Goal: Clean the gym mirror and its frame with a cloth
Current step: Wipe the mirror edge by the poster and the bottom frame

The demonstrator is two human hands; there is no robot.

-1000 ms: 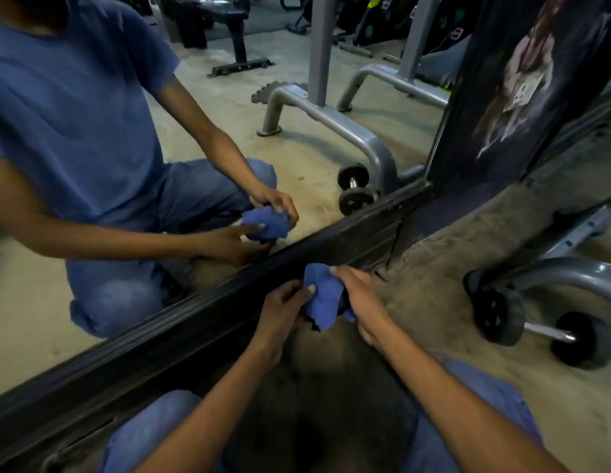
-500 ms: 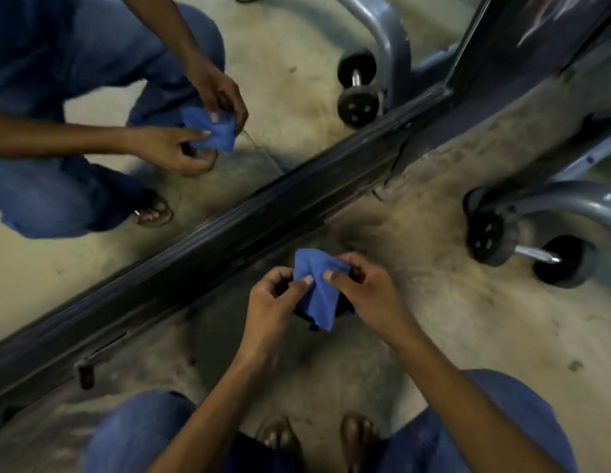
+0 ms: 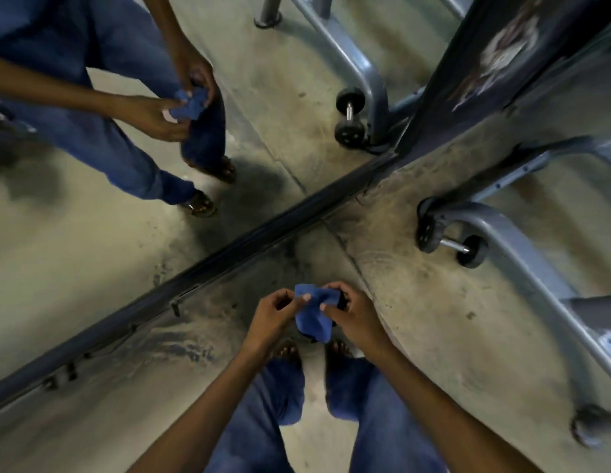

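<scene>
The mirror (image 3: 92,250) fills the upper left, leaning back from the floor (image 3: 416,302), and reflects a standing person in blue clothes whose hands work a blue rag. Its dark frame (image 3: 201,278) runs as a diagonal strip from the lower left edge up toward the upper right, dusty, with small clips along its lower stretch. Below the frame, near the bottom centre, the left hand (image 3: 273,319) has its grip pinched on the left edge of the blue cloth (image 3: 312,317), thumb and fingertips together on the fabric. The cloth is bunched and hangs between both hands, above the person's feet and apart from the frame. The right hand (image 3: 351,315) has its grip curled onto the cloth's right side. Further right, a grey machine leg (image 3: 522,247) with small black wheels (image 3: 430,230) stands on the floor.
</scene>
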